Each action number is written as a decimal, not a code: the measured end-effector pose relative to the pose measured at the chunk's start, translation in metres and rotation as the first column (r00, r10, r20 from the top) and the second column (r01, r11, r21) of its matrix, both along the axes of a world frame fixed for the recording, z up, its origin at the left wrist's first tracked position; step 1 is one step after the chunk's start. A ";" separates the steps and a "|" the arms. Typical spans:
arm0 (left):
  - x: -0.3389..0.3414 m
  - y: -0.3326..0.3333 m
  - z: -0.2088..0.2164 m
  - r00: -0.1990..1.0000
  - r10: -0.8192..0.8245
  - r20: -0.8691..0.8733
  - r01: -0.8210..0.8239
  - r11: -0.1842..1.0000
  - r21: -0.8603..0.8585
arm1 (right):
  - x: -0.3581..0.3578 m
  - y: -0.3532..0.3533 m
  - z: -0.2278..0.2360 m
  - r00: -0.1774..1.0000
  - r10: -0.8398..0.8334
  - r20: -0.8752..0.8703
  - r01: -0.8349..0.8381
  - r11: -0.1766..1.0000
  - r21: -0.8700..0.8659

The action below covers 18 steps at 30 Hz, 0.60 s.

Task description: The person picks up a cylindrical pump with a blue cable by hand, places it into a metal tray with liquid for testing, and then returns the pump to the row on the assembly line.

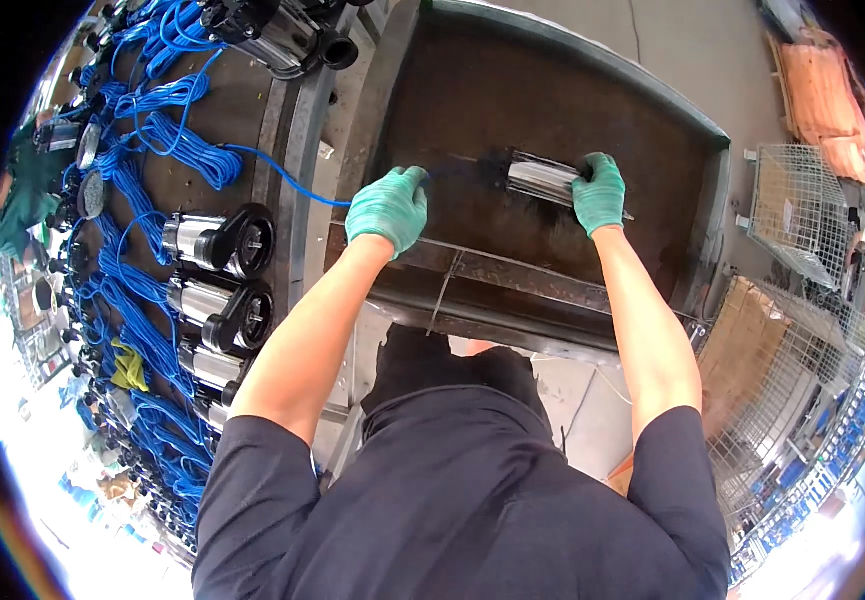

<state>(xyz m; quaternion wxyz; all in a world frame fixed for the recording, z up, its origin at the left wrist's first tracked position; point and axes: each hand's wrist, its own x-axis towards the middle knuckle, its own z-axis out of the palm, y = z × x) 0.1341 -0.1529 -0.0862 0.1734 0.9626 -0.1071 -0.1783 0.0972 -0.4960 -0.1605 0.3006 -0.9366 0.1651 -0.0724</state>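
Note:
A silver cylindrical pump [542,178] with dark ends lies on its side in a wide, dark brown metal tank [512,85]. My right hand [600,192], in a green glove, is closed around the pump's right end and hides part of it. My left hand [388,208], gloved the same way, is closed over a blue cable [287,178] near the tank's left side. From that hand the cable runs left to a coiled blue bundle [192,152]. Whether it continues from my left hand to the pump is hard to make out.
Several silver and black pumps [214,242] with blue cable coils line a bench at left. Another pump [277,38] stands at the far left, beside the tank's raised metal rim [592,40]. Wire mesh cages [802,210] and a cardboard sheet [742,345] are at right.

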 end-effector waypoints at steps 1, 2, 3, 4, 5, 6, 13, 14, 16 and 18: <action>0.000 0.000 0.000 1.000 0.001 -0.002 -0.001 1.000 0.002 | 0.002 0.001 -0.004 1.000 0.001 -0.002 -0.001 1.000 0.002; 0.001 -0.001 0.001 1.000 0.000 -0.018 0.001 1.000 0.023 | 0.004 0.002 -0.007 1.000 0.008 0.005 -0.008 1.000 0.002; 0.002 -0.002 0.002 0.999 -0.002 -0.034 0.003 0.999 0.044 | 0.005 0.003 -0.010 1.000 0.015 0.013 -0.015 1.000 0.002; 0.002 -0.002 0.001 0.999 -0.002 -0.036 0.004 0.999 0.045 | 0.006 0.002 -0.012 0.999 0.024 -0.021 -0.023 1.000 0.022; 0.003 -0.003 -0.001 0.999 -0.016 -0.046 0.019 0.997 0.074 | 0.006 0.002 -0.014 0.999 0.022 -0.023 -0.022 1.000 0.023; 0.004 -0.004 -0.002 0.998 -0.031 -0.056 0.036 0.994 0.102 | 0.007 0.001 -0.016 1.000 0.019 -0.003 -0.019 1.000 0.021; 0.003 -0.007 -0.003 0.993 -0.005 -0.117 0.020 0.991 0.129 | -0.001 0.004 0.067 0.983 0.030 0.184 -0.064 0.981 0.182; 0.004 -0.009 -0.005 0.994 -0.006 -0.112 0.021 0.991 0.135 | -0.013 -0.005 0.091 0.974 0.036 0.223 -0.065 0.990 0.122; 0.003 -0.009 -0.001 0.993 0.008 -0.120 0.011 0.987 0.160 | -0.044 -0.027 0.110 0.964 0.047 0.260 -0.058 0.998 0.037; 0.001 -0.006 0.002 0.995 0.027 -0.100 -0.009 0.984 0.177 | -0.079 -0.059 0.114 0.978 0.008 0.207 -0.013 1.000 0.023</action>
